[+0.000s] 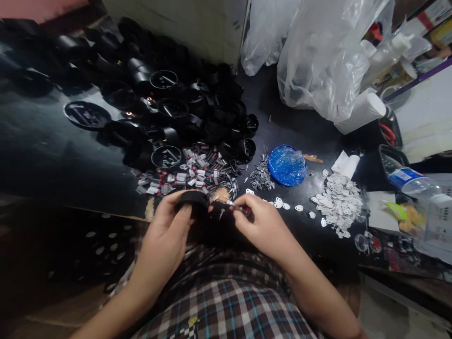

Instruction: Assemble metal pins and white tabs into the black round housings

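A round black plastic part (193, 198) is held in my left hand (169, 226), with the fingers wrapped round it and the thumb on its near side. To its right, my right hand (257, 221) grips a dark-handled tool (247, 213), whose light tip points left toward the black part. Whether the tip touches the part cannot be made out. Just beyond my hands lies a heap of small grey and red metal pieces (199, 176), and a light brown patch (222, 194) shows between them. A small screw-like piece (221, 214) is between my hands.
Many black round housings (165, 108) fill the table's left and back. A blue lid with clear grease (287, 165), small grey pins (263, 174) and white flat plates (339, 202) are to the right. Plastic bags (318, 61) stand behind; a bottle (413, 181) lies far right.
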